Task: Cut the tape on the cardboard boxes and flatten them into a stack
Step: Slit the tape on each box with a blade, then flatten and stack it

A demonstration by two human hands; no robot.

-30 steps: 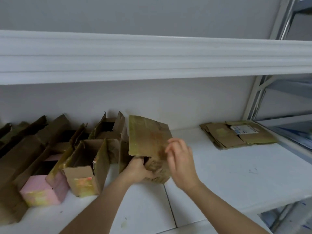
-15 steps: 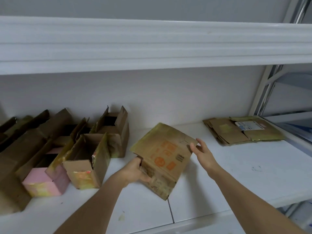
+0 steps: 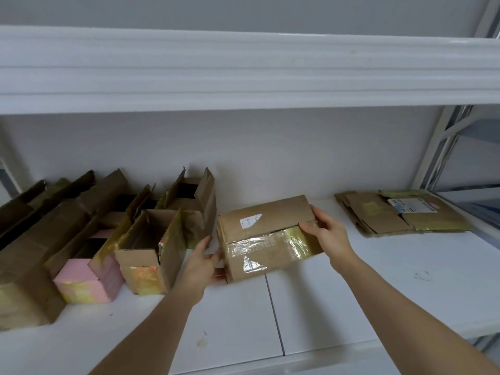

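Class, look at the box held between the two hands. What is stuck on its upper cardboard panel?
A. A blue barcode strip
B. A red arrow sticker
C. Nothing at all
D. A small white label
D: the held box carries a small white label above its shiny tape band.

The box [image 3: 267, 236] now sits flat on the shelf [image 3: 351, 307], taped face up — a second ago it was tilted, printed side showing; both hands have shifted to its ends.
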